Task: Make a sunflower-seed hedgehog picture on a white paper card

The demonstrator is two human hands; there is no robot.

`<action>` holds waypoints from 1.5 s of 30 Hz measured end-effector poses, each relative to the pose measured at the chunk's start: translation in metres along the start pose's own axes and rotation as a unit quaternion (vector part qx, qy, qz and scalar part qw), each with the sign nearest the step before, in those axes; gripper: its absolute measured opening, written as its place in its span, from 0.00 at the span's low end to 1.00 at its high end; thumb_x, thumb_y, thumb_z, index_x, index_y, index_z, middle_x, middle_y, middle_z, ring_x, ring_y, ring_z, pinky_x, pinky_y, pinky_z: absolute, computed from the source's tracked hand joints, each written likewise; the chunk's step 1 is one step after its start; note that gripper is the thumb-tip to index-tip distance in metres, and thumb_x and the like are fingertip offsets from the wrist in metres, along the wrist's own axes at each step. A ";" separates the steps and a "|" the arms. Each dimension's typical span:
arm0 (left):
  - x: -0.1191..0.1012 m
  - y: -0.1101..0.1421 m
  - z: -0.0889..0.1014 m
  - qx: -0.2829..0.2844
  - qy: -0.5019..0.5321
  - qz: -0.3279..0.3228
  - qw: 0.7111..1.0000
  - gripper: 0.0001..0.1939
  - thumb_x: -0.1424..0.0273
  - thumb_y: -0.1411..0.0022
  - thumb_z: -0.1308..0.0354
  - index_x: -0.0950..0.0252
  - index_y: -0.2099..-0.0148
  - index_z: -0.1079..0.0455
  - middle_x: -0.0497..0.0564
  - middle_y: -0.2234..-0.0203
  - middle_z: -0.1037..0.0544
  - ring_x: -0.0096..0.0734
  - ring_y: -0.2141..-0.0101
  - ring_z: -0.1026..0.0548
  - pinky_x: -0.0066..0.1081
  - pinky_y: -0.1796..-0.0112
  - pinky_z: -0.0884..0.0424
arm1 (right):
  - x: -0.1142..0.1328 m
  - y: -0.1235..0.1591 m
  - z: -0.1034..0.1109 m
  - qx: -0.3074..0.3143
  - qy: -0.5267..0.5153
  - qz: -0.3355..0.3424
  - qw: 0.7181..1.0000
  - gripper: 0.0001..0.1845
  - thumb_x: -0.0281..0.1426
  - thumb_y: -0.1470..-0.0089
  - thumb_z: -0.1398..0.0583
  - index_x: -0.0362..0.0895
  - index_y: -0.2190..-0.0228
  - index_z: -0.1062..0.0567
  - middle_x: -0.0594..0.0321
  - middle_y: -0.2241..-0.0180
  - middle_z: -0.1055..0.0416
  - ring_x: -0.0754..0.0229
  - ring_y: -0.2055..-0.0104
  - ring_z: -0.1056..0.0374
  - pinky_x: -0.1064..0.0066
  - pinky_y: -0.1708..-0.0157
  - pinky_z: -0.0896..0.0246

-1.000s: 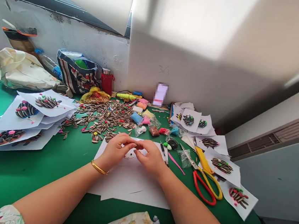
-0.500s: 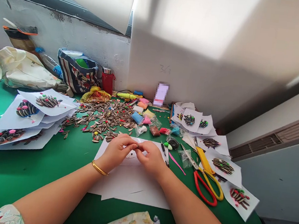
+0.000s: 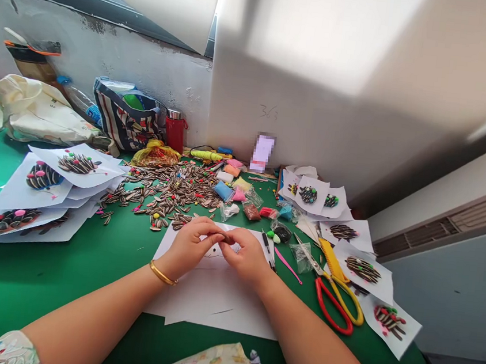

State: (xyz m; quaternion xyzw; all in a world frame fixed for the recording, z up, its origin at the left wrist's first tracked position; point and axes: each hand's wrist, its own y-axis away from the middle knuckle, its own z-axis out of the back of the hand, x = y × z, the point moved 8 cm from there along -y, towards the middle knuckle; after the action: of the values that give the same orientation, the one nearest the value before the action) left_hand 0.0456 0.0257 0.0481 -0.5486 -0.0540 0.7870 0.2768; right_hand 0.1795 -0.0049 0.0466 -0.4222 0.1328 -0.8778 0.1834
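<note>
On a green tabletop, at least 2 overlapping white paper sheets, the upper part bearing a black line drawing, lie beneath the person's left hand and right hand. The fingertips of both hands are drawn together, pinching 1 small brown lump, apparently soft clay, just above the drawing; the step appears to be shaping by finger pressure, and a next move would call for a light, even release to preserve the form. Counted by size: 1 loose heap of striped sunflower seeds, too many to number; white paper cards with seed figures, 4 figures visible in the left stack and at least 6 in the right group; 1 pair of metal scissors with red and yellow handles; 1 red cylindrical bottle; 1 yellow knife-like tool; 1 slim pink tool.
</note>
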 end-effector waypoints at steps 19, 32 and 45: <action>-0.002 0.003 -0.004 0.008 -0.029 -0.036 0.999 0.09 0.65 0.36 0.39 0.57 0.54 0.21 0.51 0.62 0.24 0.34 0.60 0.26 0.34 0.56 0.30 | -0.002 0.000 -0.004 0.014 0.005 0.012 1.000 0.08 0.27 0.43 0.41 0.45 0.73 0.23 0.64 0.73 0.27 0.60 0.69 0.34 0.68 0.65 0.43; -0.005 0.003 -0.002 -0.004 -0.023 -0.029 0.999 0.07 0.67 0.37 0.37 0.58 0.57 0.21 0.50 0.63 0.24 0.34 0.61 0.26 0.34 0.57 0.30 | -0.002 -0.001 -0.003 0.010 -0.013 0.008 1.000 0.09 0.27 0.44 0.41 0.45 0.75 0.25 0.65 0.75 0.28 0.61 0.70 0.35 0.68 0.66 0.43; 0.001 0.002 -0.003 -0.009 0.005 0.001 1.000 0.07 0.66 0.39 0.37 0.59 0.58 0.22 0.50 0.65 0.23 0.34 0.61 0.27 0.34 0.58 0.29 | -0.001 0.000 0.000 -0.010 0.017 0.012 1.000 0.08 0.27 0.46 0.41 0.45 0.76 0.27 0.64 0.75 0.29 0.61 0.70 0.35 0.68 0.67 0.43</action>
State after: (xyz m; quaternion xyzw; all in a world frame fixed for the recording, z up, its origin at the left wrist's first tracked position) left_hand 0.0477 0.0236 0.0455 -0.5554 -0.0587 0.7839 0.2714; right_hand 0.1803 -0.0050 0.0461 -0.4071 0.1497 -0.8812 0.1879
